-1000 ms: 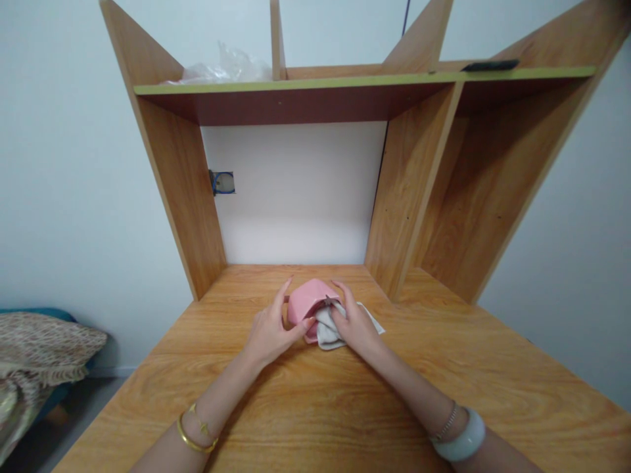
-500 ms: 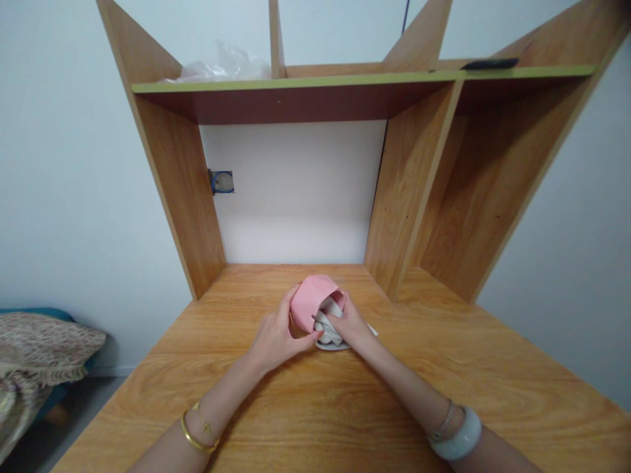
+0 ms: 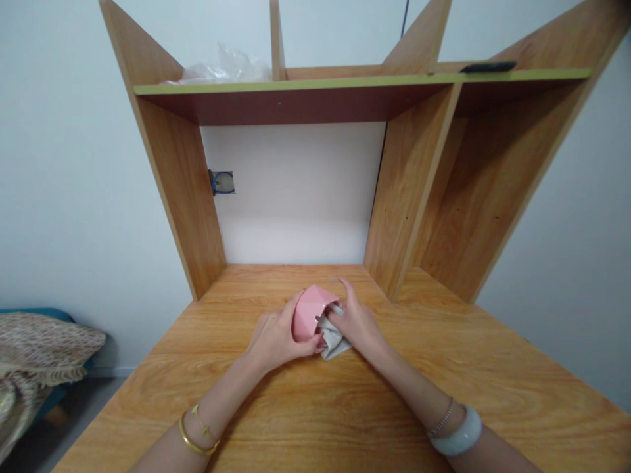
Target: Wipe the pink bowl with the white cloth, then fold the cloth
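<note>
A small pink bowl (image 3: pixel 309 311) is tipped on its side over the wooden desk (image 3: pixel 315 407), its mouth turned to the right. My left hand (image 3: pixel 275 337) wraps around the bowl's outer wall, thumb beneath it. My right hand (image 3: pixel 358 322) presses a crumpled grey-white cloth (image 3: pixel 333 337) into the bowl's mouth, fingers bunched on the cloth. Part of the cloth hangs down onto the desk below the bowl.
A wooden hutch rises behind, with an upright divider (image 3: pixel 404 197) right of the hands. On its top shelf lie a clear plastic bag (image 3: pixel 224 67) and a dark flat object (image 3: pixel 488 66). A patterned blanket (image 3: pixel 39 348) lies at lower left.
The bowl has turned in my left hand, its mouth now facing more to the right. My right hand has shifted the cloth round inside the mouth, and the cloth is bunched tighter.
</note>
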A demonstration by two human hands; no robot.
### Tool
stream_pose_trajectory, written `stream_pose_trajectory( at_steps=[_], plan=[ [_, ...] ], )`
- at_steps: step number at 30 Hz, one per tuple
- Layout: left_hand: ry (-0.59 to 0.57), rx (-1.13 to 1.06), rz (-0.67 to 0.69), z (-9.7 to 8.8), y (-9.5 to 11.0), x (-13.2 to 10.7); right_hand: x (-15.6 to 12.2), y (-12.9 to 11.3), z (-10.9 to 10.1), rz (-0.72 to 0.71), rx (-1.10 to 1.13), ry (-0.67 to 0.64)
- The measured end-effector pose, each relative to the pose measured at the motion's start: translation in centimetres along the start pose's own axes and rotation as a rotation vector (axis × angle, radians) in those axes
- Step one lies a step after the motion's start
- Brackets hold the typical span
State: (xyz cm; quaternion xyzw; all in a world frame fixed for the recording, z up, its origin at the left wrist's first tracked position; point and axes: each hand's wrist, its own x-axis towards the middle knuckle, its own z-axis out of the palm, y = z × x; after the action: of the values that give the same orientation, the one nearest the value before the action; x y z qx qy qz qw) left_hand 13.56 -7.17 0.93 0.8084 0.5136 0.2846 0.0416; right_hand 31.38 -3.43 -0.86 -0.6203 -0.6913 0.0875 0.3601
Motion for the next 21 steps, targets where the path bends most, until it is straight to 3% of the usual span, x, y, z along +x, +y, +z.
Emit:
stream_pose_trajectory(
  at_steps=[6, 13, 16, 21],
  plan=[
    [-0.054, -0.079, -0.008, 0.0, -0.5, 0.1, -0.1, 0.3, -0.3, -0.212, -0.056, 0.038],
    [0.041, -0.322, -0.112, 1.2, -2.2, 0.8, 0.1, 0.7, -0.4, -0.322, -0.009, 0.063],
    [0.114, -0.417, -0.185, 1.7, -2.9, 1.3, 0.7, 1.3, -0.5, -0.292, -0.1, 0.07],
    [0.244, -0.575, -0.343, 1.9, -4.1, 2.0, 1.4, 2.7, -0.6, -0.07, -0.426, 0.023]
  ],
)
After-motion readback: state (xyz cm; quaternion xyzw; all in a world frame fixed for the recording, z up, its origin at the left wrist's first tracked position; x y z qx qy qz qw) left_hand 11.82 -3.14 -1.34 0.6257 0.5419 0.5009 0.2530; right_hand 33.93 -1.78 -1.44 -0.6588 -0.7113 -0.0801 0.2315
